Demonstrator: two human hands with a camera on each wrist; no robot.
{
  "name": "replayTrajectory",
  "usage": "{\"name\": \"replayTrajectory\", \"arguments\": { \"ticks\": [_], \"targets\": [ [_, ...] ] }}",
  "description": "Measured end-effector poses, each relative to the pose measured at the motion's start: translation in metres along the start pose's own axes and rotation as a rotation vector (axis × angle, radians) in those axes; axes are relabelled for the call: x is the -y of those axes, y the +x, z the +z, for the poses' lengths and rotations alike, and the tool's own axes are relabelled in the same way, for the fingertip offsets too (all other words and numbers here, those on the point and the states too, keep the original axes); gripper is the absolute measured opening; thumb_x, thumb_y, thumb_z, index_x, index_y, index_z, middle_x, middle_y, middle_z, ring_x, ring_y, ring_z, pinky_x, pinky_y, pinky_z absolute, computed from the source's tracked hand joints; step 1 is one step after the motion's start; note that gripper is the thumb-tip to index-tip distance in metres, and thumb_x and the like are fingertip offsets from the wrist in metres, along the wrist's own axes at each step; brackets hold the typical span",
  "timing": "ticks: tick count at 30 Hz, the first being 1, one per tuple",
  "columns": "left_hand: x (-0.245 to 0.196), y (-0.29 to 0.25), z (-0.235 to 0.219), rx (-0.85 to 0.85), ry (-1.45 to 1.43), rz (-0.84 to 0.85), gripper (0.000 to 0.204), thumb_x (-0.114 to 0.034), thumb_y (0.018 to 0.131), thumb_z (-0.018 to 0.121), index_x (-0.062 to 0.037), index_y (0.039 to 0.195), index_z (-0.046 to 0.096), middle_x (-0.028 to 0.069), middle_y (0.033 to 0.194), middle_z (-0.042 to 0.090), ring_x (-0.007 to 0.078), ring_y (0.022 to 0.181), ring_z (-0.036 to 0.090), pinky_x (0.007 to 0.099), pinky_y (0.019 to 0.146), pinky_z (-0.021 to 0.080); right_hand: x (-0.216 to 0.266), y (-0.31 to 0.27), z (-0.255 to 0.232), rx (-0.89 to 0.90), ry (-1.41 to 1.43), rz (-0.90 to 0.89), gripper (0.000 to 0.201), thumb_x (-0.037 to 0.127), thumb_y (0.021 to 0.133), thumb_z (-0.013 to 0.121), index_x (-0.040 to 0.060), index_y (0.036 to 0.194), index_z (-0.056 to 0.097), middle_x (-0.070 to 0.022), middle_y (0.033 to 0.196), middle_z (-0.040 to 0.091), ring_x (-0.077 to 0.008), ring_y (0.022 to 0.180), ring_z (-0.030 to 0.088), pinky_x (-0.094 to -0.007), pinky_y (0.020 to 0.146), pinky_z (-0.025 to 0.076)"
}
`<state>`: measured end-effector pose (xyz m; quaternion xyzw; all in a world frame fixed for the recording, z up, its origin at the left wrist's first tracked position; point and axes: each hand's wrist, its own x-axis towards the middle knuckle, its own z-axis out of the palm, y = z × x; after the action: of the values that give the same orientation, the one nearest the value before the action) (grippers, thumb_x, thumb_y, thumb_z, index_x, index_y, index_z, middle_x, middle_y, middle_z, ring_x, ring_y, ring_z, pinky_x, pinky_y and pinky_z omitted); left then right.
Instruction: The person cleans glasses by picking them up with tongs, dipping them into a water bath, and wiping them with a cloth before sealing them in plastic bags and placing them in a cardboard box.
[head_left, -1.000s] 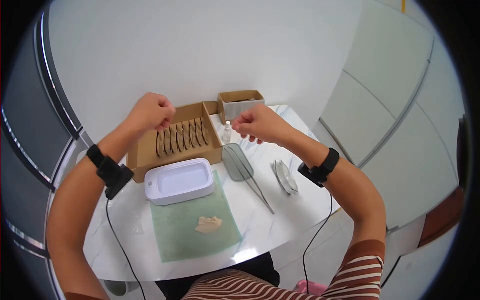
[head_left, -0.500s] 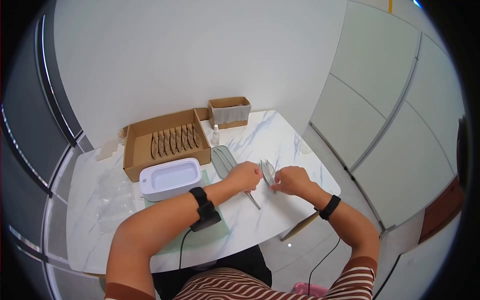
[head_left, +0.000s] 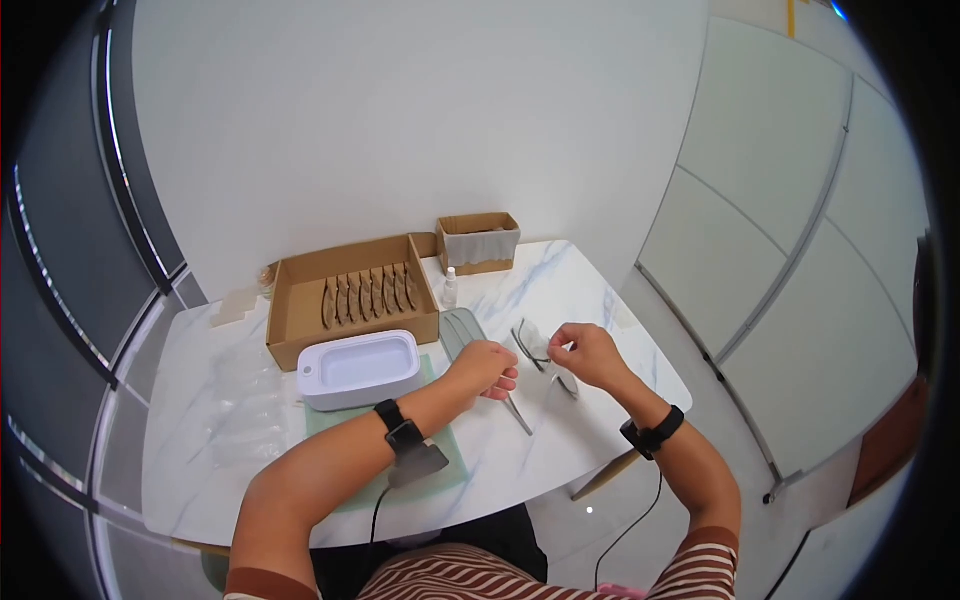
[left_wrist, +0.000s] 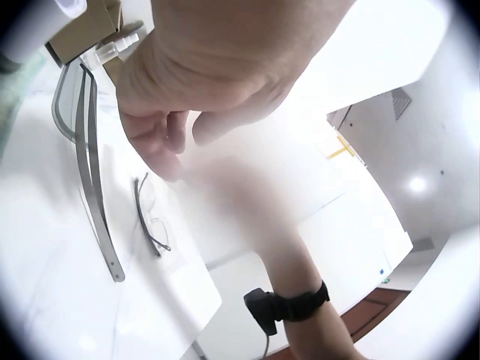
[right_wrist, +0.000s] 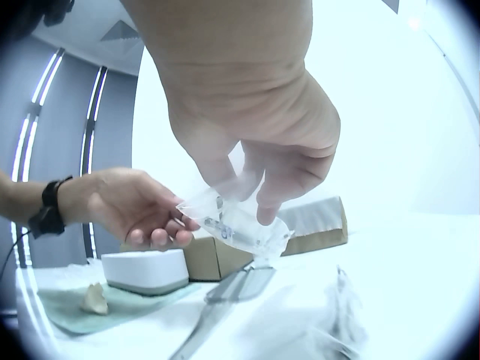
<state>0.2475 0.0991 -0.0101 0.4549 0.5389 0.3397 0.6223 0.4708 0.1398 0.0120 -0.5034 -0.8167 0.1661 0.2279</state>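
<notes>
Your right hand pinches the clear plastic packet above the tabletop, but I can't tell whether your left hand grips its corner; slack fingers could drop it.

**Marbled counter with boxes, tub and glasses**

The white, blue-veined counter carries an open cardboard tray box far left of the middle, a small lined box to its right and a spray bottle between them. A white tub sits on a green mat, near the tray box. Right of the tub, long tongs lie partly across a grey tray; farther right are eyeglasses. Clear plastic spreads left, with pale flat pieces beyond.
</notes>
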Motion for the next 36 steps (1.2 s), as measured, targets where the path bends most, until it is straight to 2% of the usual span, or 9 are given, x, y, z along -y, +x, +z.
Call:
{"name": "replayTrajectory", "arguments": {
  "ticks": [3, 5, 7, 11, 16, 19, 23, 34, 36],
  "targets": [
    [-0.006, -0.027, -0.021, -0.028, -0.251, -0.022, 0.034, -0.034, 0.099, 0.061, -0.0040, 0.115, 0.063, 0.0080, 0.101, 0.069, 0.0163, 0.078, 0.068, 0.0289, 0.066, 0.057, 0.033, 0.006, -0.011, -0.011, 0.294, -0.026, 0.019, 0.021, 0.087, 0.073, 0.0023, 0.091, 0.074, -0.0055, 0.078, 0.072, -0.0125, 0.068, 0.060, -0.0291, 0.066, 0.051],
    [-0.011, -0.050, -0.036, -0.039, -0.385, 0.003, 0.039, -0.040, 0.101, 0.060, -0.0045, 0.117, 0.062, 0.0082, 0.102, 0.070, 0.0161, 0.076, 0.068, 0.0285, 0.066, 0.057, 0.061, 0.005, -0.015, -0.002, 0.362, -0.112, 0.017, 0.019, 0.088, 0.072, 0.0023, 0.092, 0.074, -0.0050, 0.079, 0.072, -0.0117, 0.068, 0.060, -0.0285, 0.066, 0.051],
    [-0.016, -0.071, -0.053, -0.049, -0.484, 0.180, 0.045, -0.049, 0.100, 0.060, -0.0068, 0.116, 0.061, 0.0063, 0.106, 0.067, 0.0138, 0.081, 0.064, 0.0279, 0.069, 0.055, 0.079, 0.007, -0.010, 0.031, 0.468, -0.257, 0.013, 0.013, 0.091, 0.072, 0.0015, 0.098, 0.074, -0.0024, 0.091, 0.074, -0.0053, 0.072, 0.060, -0.0233, 0.062, 0.048],
    [-0.010, -0.103, -0.096, -0.043, -0.567, 0.399, 0.032, -0.040, 0.102, 0.061, -0.0115, 0.116, 0.062, 0.0016, 0.104, 0.066, 0.0089, 0.078, 0.061, 0.0226, 0.064, 0.050, 0.138, 0.008, 0.000, 0.117, 0.442, -0.406, 0.010, 0.012, 0.091, 0.073, 0.0050, 0.099, 0.074, -0.0049, 0.105, 0.077, -0.0072, 0.086, 0.067, -0.0237, 0.065, 0.049],
    [0.007, -0.124, -0.145, -0.215, -0.633, 0.575, 0.024, -0.033, 0.103, 0.061, -0.0115, 0.113, 0.062, 0.0002, 0.097, 0.067, 0.0076, 0.075, 0.061, 0.0226, 0.060, 0.049, 0.190, 0.029, 0.038, 0.059, 0.615, -0.633, 0.015, 0.006, 0.089, 0.073, 0.0044, 0.103, 0.073, -0.0042, 0.098, 0.075, -0.0113, 0.076, 0.065, -0.0257, 0.064, 0.052],
    [0.010, -0.135, -0.168, -0.339, -0.708, 0.697, 0.021, -0.031, 0.103, 0.061, -0.0111, 0.110, 0.062, 0.0001, 0.093, 0.068, 0.0072, 0.073, 0.061, 0.0233, 0.059, 0.050, 0.204, 0.041, 0.072, -0.177, 0.918, -0.519, 0.014, 0.011, 0.096, 0.069, 0.0021, 0.106, 0.069, -0.0026, 0.102, 0.072, -0.0083, 0.080, 0.062, -0.0235, 0.068, 0.051],
    [0.010, -0.140, -0.188, -0.486, -0.775, 0.833, 0.022, -0.031, 0.103, 0.061, -0.0097, 0.108, 0.061, 0.0005, 0.090, 0.067, 0.0074, 0.071, 0.060, 0.0246, 0.059, 0.050, 0.206, 0.048, 0.105, -0.116, 1.075, -0.321, 0.013, 0.013, 0.098, 0.068, 0.0011, 0.103, 0.069, -0.0009, 0.091, 0.067, -0.0053, 0.076, 0.059, -0.0205, 0.061, 0.050],
    [0.007, -0.138, -0.186, -0.623, -0.703, 0.873, 0.022, -0.029, 0.105, 0.058, -0.0072, 0.109, 0.060, 0.0001, 0.086, 0.063, 0.0086, 0.069, 0.058, 0.0264, 0.061, 0.053, 0.212, 0.051, 0.126, 0.126, 1.183, -0.300, 0.015, 0.012, 0.096, 0.069, 0.0016, 0.107, 0.072, -0.0044, 0.095, 0.069, -0.0091, 0.077, 0.062, -0.0236, 0.060, 0.052],
    [0.007, -0.138, -0.185, -0.609, -0.704, 0.881, 0.023, -0.029, 0.106, 0.057, -0.0070, 0.111, 0.060, 0.0000, 0.086, 0.063, 0.0086, 0.069, 0.058, 0.0264, 0.061, 0.053, 0.210, 0.054, 0.128, 0.241, 1.359, -0.228, 0.017, 0.011, 0.096, 0.068, 0.0018, 0.110, 0.071, -0.0047, 0.095, 0.069, -0.0097, 0.076, 0.063, -0.0242, 0.060, 0.052]
  ]
}}
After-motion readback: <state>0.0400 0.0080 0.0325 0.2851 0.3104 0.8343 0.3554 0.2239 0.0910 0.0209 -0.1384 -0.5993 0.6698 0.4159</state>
